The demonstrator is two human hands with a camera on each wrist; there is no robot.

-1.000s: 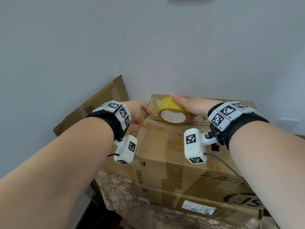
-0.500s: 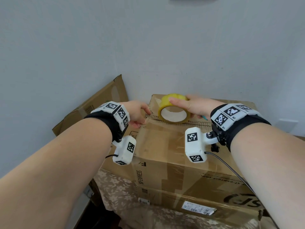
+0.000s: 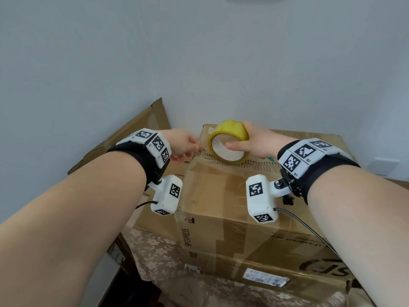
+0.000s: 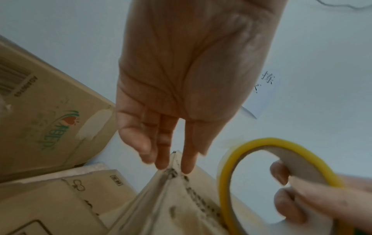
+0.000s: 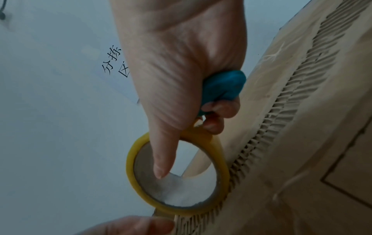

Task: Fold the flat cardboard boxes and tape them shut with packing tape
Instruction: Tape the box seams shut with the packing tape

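Note:
A brown SF Express cardboard box [image 3: 221,196] stands in front of me, its corrugated top edge facing the wall. My right hand [image 3: 239,138] holds a yellow packing tape roll [image 3: 232,129] tilted up on that edge, thumb inside the core [image 5: 161,159] and fingers over the outside. The same hand's lower fingers also curl round a teal object [image 5: 223,85]. My left hand [image 3: 194,151] is at the edge's left end, beside the roll. There its fingertips [image 4: 161,162] straddle and pinch the cardboard edge [image 4: 173,174]. A short clear strip runs from the roll toward the left thumb [image 5: 141,225].
A flattened carton [image 3: 132,140] leans on the wall at the left, with green print [image 4: 50,111]. Another box with a white label [image 3: 265,278] lies under the first, on a floral cloth [image 3: 155,251]. The grey wall stands close behind, with a printed paper sign [image 5: 114,63].
The right hand has tipped the tape roll up from lying flat, and its thumb has gone from the roll's top into the core. The left hand has stayed at the box corner.

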